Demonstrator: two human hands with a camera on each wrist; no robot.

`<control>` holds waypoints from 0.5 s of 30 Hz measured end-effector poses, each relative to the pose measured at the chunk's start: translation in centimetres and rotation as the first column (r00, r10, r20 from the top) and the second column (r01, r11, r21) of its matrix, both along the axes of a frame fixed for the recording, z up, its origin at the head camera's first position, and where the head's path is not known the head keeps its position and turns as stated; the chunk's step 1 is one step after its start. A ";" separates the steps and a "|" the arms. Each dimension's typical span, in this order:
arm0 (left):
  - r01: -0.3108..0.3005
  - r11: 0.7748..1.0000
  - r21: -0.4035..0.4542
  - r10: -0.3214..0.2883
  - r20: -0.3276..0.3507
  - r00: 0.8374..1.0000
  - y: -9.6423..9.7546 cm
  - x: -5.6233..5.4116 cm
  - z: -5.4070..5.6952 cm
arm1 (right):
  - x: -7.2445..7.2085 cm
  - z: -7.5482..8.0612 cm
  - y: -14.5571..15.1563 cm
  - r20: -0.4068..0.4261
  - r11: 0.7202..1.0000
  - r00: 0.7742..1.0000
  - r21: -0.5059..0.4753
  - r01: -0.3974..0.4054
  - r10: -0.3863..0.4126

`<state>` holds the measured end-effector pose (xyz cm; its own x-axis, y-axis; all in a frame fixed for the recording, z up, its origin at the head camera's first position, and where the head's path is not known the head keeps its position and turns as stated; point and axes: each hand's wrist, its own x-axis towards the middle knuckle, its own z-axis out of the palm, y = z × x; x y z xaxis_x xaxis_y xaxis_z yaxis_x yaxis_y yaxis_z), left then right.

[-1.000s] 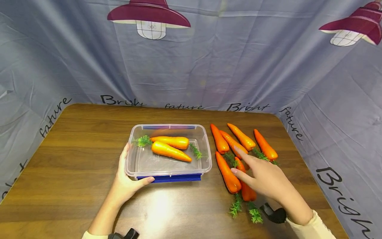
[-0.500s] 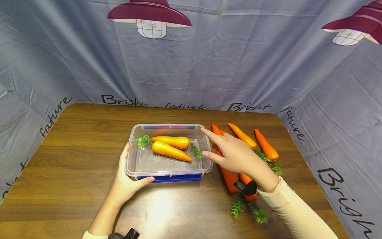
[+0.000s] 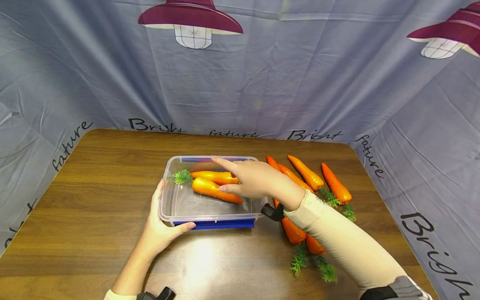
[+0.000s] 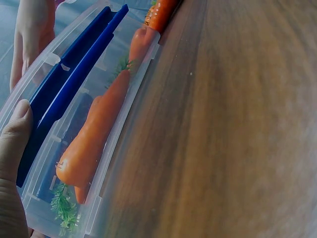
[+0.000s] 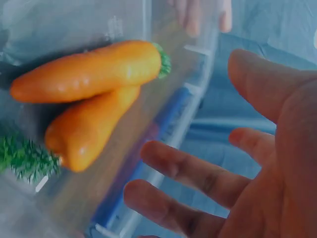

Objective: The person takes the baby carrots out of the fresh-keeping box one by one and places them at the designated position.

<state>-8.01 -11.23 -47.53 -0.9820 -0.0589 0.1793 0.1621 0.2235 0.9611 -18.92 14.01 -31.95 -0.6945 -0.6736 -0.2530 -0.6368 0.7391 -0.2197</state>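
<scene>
A clear plastic food container (image 3: pixel 170 208) with blue side clips stands on the table, its top uncovered. Two orange carrots with green leafy tops lie crossed inside: the front carrot (image 3: pixel 204 187) and the back carrot (image 3: pixel 210 176). My left hand (image 3: pixel 159 227) grips the container's near left corner, thumb on the front blue clip (image 4: pixel 69 84) and fingers along the left wall. Over the container's right half hovers my right hand (image 3: pixel 255 177), holding nothing. In the right wrist view its fingers (image 5: pixel 190 176) are spread above the carrots, partly covering them in the head view.
Several loose carrots lie right of the container, among them a far-right carrot (image 3: pixel 336 183) and a lighter one (image 3: pixel 305 173); my right sleeve (image 3: pixel 337 237) hides some. The wooden table (image 3: pixel 93 200) ends at a grey-blue printed curtain (image 3: pixel 240 91) behind and at the sides.
My right hand has moved left from above the loose carrots to over the container. My left hand keeps its grip, and the carrots inside lie as before.
</scene>
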 end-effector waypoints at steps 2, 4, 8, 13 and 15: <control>0.001 1.000 -0.003 -0.001 0.002 1.000 0.0 0.0 0.0 | -0.3 -0.4 -0.8 0.020 0.999 1.000 0.035 -0.011 0.011; 0.001 1.000 -0.006 -0.001 0.003 1.000 -0.1 0.0 0.0 | -0.6 -0.8 -1.7 0.040 0.997 0.999 0.080 -0.021 0.018; 0.003 1.000 -0.009 -0.003 0.005 1.000 -0.1 0.1 0.0 | -1.0 -1.5 -3.0 0.085 0.983 0.996 0.177 -0.047 0.032; 0.014 1.000 -0.002 -0.014 0.001 1.000 0.0 0.1 0.0 | -1.4 -1.9 -3.8 0.119 0.968 0.992 0.243 -0.061 0.033; 0.018 1.000 0.005 -0.018 0.000 1.000 0.0 0.1 0.0 | -1.5 -2.0 -4.0 0.129 0.964 0.991 0.257 -0.063 0.031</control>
